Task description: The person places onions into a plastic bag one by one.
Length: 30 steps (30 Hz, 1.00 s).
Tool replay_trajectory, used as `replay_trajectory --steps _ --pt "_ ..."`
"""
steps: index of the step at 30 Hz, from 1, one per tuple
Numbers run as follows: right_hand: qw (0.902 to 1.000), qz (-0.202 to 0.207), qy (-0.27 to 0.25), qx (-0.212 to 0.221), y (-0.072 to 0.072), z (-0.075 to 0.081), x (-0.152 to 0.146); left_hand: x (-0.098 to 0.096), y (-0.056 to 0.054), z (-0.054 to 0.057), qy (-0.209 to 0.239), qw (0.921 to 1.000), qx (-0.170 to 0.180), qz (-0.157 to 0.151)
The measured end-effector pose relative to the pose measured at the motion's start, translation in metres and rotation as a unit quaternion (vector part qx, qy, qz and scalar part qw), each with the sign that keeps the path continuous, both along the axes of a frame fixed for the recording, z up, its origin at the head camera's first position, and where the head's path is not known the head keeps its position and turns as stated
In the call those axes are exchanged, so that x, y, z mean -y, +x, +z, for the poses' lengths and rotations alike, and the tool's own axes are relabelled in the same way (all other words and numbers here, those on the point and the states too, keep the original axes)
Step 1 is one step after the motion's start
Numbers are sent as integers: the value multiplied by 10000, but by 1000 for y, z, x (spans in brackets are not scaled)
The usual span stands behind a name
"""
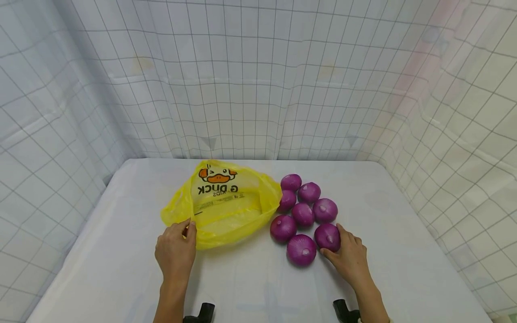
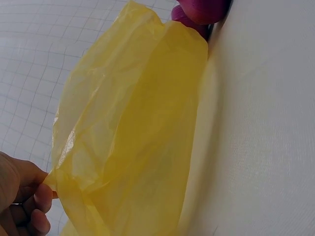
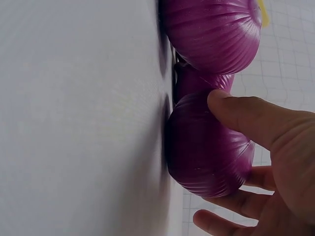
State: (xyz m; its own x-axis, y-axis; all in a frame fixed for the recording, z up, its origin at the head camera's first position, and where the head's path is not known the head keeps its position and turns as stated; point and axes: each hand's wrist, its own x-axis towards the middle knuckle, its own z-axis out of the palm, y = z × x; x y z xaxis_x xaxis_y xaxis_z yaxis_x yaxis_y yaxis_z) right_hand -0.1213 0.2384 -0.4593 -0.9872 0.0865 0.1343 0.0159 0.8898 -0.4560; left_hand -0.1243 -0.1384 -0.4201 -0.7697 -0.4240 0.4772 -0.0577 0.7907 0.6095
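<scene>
A yellow plastic bag [image 1: 226, 211] with a duck print lies on the white table, its mouth gaping toward the right. My left hand [image 1: 176, 246] pinches the bag's edge between thumb and fingers at its near left; the left wrist view shows the thin film [image 2: 142, 118] stretching away from that pinch. To the bag's right, several red onions sit in a close group, one partly behind the bag. At the group's near right, my right hand [image 1: 350, 258] holds a red onion [image 1: 327, 237], thumb on one side and fingers on the other. That onion [image 3: 209, 147] appears to rest on the table.
The nearest other onion [image 1: 301, 250] sits just left of the held one. Behind the white table [image 1: 404, 251] hangs a white gridded curtain [image 1: 250, 80], which also runs along both sides. Two black curved pieces [image 1: 206, 312] show near my wrists at the bottom edge.
</scene>
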Motion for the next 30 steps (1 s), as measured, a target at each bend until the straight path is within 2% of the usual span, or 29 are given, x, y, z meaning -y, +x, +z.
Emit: replay_trajectory --steps 15,25,30 --pt "9996 -8 -40 278 -4 -2 -2 2 0 -1 31 9998 -198 -7" --pt "9999 96 -89 -68 -6 -6 -5 3 -2 -1 105 9991 -415 -23" --pt "9999 57 -135 -55 -4 -1 -6 3 -3 -2 105 9984 -546 -68"
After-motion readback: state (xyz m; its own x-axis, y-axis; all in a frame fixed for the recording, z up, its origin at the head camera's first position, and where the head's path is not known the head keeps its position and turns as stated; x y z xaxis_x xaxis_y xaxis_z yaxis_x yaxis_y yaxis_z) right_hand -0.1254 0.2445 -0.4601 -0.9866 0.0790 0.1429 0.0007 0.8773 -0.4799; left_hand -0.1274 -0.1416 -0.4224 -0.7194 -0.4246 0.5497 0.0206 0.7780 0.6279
